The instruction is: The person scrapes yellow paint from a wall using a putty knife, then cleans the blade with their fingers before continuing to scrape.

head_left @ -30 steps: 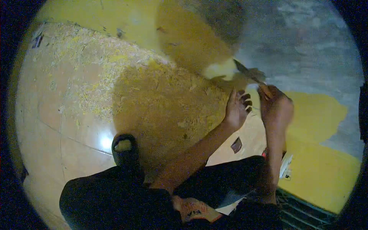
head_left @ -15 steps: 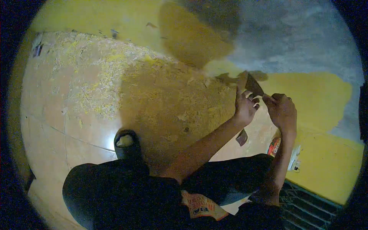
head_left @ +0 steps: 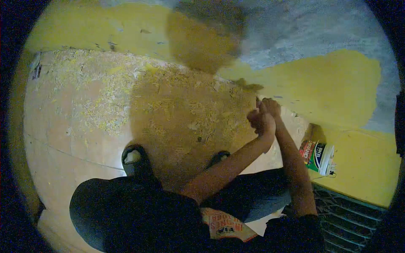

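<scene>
My hands are close together just off the foot of the yellow wall (head_left: 312, 90). My right hand (head_left: 271, 106) is closed at the edge of a dark, thin flat piece (head_left: 257, 101), of which only a small bit shows; its kind cannot be made out. Just below and touching it, my left hand (head_left: 262, 123) has its fingers curled in, and what they hold is hidden. Wall paint meets a bare grey patch (head_left: 295, 33) above. Yellow shreds (head_left: 112, 90) lie scattered over the tiled floor (head_left: 76, 147) to the left.
A small paint bucket (head_left: 314, 155) with a printed label lies on its side, right of my right forearm. A dark slatted grate (head_left: 344, 219) fills the lower right. My foot (head_left: 134, 156) and a printed sack (head_left: 225, 223) under me are visible.
Both hands have come together and moved slightly left and down. The dark flat piece, broadly visible between them before, is now mostly covered. More of the paint bucket shows.
</scene>
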Demonstrator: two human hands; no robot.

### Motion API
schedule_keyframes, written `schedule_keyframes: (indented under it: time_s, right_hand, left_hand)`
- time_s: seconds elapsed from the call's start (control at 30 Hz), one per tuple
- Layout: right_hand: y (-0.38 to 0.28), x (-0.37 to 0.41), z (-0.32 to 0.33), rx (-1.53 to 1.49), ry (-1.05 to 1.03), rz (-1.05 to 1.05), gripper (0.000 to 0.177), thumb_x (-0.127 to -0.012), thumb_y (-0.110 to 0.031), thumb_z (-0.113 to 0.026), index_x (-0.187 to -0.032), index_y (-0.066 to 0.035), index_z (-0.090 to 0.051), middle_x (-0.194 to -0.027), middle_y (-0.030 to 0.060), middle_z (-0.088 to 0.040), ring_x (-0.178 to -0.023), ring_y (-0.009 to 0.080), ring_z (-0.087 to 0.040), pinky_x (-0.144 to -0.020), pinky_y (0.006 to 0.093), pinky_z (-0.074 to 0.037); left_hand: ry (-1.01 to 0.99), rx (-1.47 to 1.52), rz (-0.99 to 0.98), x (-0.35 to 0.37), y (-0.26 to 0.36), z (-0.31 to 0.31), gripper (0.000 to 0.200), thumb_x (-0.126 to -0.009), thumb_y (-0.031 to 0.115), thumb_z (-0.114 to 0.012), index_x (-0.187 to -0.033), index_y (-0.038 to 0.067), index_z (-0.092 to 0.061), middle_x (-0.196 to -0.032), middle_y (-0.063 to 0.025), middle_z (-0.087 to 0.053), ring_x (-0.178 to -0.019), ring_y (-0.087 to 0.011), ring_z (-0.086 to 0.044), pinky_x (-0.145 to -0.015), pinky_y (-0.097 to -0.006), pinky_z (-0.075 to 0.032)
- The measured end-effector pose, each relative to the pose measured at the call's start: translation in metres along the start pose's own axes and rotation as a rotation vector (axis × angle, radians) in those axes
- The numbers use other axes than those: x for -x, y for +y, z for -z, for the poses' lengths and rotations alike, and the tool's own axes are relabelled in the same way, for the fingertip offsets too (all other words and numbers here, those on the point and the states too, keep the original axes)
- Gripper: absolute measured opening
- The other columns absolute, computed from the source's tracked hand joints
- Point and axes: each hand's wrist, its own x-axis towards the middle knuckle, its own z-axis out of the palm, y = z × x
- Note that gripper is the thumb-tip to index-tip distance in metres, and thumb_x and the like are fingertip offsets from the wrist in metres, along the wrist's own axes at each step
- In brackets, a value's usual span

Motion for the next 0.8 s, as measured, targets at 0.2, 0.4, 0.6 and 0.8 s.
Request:
schedule_keyframes:
  time_s: [0.2,0.4,0.6,0.8]
  right_hand:
    - [-0.087,-0.002,0.003,-0.501,0.346,0.313,0.043,-0.085,-0.034,-0.049,-0.115,-0.004,-0.043,-0.088,0.0098,-0.063,-0.082,0.0233,-0.06,-0.069,0.0336,-0.049]
    - [-0.22,-0.001,-0.052,0.032,0.39,0.482,0.015,-0.076,-0.011,-0.053,-0.085,-0.001,-0.06,-0.071,0.0113,-0.06,-0.061,0.0245,-0.062,-0.048,0.0396,-0.049]
    - [-0.215,0.077,0.039,-0.037,0.254,0.539,0.013,-0.074,-0.01,-0.054,-0.08,0.001,-0.058,-0.063,0.0133,-0.057,-0.053,0.0256,-0.06,-0.043,0.0364,-0.047]
    - [-0.24,-0.002,0.028,0.113,0.515,0.465,0.013,-0.073,-0.01,-0.055,-0.08,0.001,-0.058,-0.063,0.0125,-0.057,-0.053,0.0253,-0.06,-0.044,0.0361,-0.047]
  left_hand:
    - [-0.035,0.277,-0.781,0.024,0.106,0.049,0.039,-0.082,0.031,-0.052,-0.1,-0.001,-0.036,-0.096,-0.0162,-0.038,-0.09,-0.0257,-0.04,-0.08,-0.0383,-0.034]
    - [-0.39,0.477,-1.023,0.078,0.157,0.087,0.028,-0.084,0.016,-0.052,-0.098,0.001,-0.033,-0.091,-0.0131,-0.032,-0.084,-0.023,-0.036,-0.079,-0.0365,-0.032]
    - [-0.64,0.485,-1.025,0.112,0.165,0.115,0.023,-0.085,0.017,-0.05,-0.097,0.003,-0.035,-0.088,-0.0093,-0.036,-0.08,-0.0196,-0.039,-0.074,-0.0321,-0.035]
    - [-0.743,0.431,-1.053,0.11,0.169,0.134,0.02,-0.086,0.017,-0.048,-0.093,0.002,-0.036,-0.085,-0.0104,-0.036,-0.077,-0.0203,-0.038,-0.073,-0.0323,-0.035]
